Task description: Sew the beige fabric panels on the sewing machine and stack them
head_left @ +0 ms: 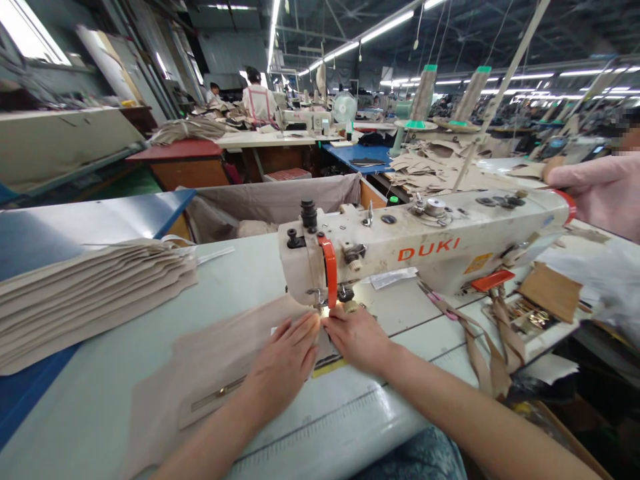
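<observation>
A thin beige fabric panel [210, 350] lies across the pale table, one end under the head of a white sewing machine [375, 250]. Near its front edge is a zipper [223, 392] set in a rectangular slot, partly covered by my left forearm. My left hand [287, 357] rests flat on the cloth, fingers stretched toward the lit needle area. Just right of it, my right hand [361, 339] has its fingers bent and pressed together at the cloth's edge, close to the presser foot. Fingertips of both hands nearly meet and hide the stitching point.
Stacked beige panels [95, 293] lie at the left. Pink-handled scissors [437, 300], fabric strips [483, 353] and a tray of metal parts [530, 323] are right of the machine. Behind stands a cloth-lined bin [270, 200]. A co-worker's pink sleeve [595, 173] shows at right.
</observation>
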`<action>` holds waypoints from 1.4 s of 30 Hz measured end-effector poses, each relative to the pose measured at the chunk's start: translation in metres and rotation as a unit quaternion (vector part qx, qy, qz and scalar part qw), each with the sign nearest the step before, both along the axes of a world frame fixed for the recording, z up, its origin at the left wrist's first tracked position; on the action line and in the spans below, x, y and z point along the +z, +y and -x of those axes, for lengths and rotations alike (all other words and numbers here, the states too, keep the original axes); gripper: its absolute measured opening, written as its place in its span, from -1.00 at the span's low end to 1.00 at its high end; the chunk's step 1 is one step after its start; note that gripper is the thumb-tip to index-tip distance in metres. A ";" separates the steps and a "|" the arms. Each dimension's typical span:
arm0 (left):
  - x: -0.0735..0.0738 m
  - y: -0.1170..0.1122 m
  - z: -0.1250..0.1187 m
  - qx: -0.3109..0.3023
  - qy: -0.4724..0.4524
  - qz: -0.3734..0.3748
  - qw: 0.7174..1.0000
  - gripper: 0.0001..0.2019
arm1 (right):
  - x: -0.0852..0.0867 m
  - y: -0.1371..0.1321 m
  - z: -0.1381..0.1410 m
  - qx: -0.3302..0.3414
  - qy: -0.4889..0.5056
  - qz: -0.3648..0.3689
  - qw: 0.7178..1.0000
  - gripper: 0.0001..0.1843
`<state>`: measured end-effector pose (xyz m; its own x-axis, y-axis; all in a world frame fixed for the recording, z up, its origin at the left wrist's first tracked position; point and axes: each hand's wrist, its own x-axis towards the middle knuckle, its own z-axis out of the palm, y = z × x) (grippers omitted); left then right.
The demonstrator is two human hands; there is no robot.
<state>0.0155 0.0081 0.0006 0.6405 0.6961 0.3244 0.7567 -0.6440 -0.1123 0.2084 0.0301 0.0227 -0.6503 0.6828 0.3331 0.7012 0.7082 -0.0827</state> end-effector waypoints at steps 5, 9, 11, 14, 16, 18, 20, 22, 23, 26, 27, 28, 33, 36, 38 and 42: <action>0.000 0.001 0.001 -0.004 -0.009 0.009 1.000 -0.59 | -0.001 0.002 0.001 -0.001 0.003 -0.013 1.000 -0.80; -0.001 0.001 0.001 -0.006 -0.006 0.014 1.000 -0.59 | -0.002 0.000 0.001 0.001 -0.003 -0.021 1.000 -0.82; -0.002 0.002 0.002 -0.006 -0.009 0.020 1.000 -0.58 | -0.002 -0.002 0.001 0.003 -0.008 -0.020 1.000 -0.83; -0.003 0.002 0.003 -0.008 -0.012 0.026 1.000 -0.58 | -0.002 -0.004 0.000 0.005 -0.006 -0.014 1.000 -0.84; -0.003 0.002 0.004 -0.008 -0.010 0.028 1.000 -0.58 | -0.002 -0.004 0.000 0.005 -0.007 -0.008 1.000 -0.85; -0.003 0.003 0.004 -0.005 -0.010 0.034 0.999 -0.57 | -0.001 -0.003 0.000 0.004 -0.011 -0.001 1.000 -0.86; -0.002 0.005 0.004 0.001 -0.014 0.043 0.999 -0.56 | 0.001 -0.003 0.001 0.003 -0.016 0.001 1.000 -0.85; -0.001 0.008 0.005 0.009 -0.021 0.052 0.998 -0.56 | 0.002 -0.002 0.001 0.000 -0.020 -0.002 1.000 -0.82; 0.000 0.010 0.004 0.013 -0.025 0.057 0.998 -0.56 | 0.002 -0.002 0.001 0.000 -0.022 -0.003 1.000 -0.82; 0.001 0.017 0.004 0.020 -0.032 0.071 0.997 -0.56 | 0.003 -0.002 0.001 -0.001 -0.023 -0.006 1.000 -0.82; 0.002 0.018 0.004 0.022 -0.033 0.077 0.996 -0.57 | 0.003 -0.002 0.000 -0.001 -0.023 -0.005 1.000 -0.83; 0.001 0.019 0.005 0.026 -0.035 0.083 0.996 -0.57 | 0.002 -0.002 0.000 0.000 -0.023 -0.005 1.000 -0.83; -0.001 0.000 0.015 0.047 -0.031 0.108 0.993 -0.57 | -0.005 -0.004 -0.004 0.019 0.014 -0.018 1.000 -0.85; 0.003 -0.029 0.024 0.043 -0.016 0.108 0.993 -0.55 | -0.010 -0.006 -0.006 0.049 0.068 -0.037 0.996 -0.85; 0.013 -0.047 0.028 0.059 -0.013 0.081 0.995 -0.51 | -0.012 -0.007 -0.007 0.070 0.099 -0.042 0.992 -0.83; 0.031 -0.077 0.047 0.174 -0.065 -0.042 0.982 -0.33 | -0.011 -0.008 -0.008 0.102 0.121 -0.042 0.986 -0.78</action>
<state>-0.0314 -0.0692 0.0316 0.3187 0.8326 0.4530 0.9406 -0.3370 -0.0423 0.2163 0.0218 0.0113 -0.6654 0.5094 0.5457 0.5101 0.8440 -0.1658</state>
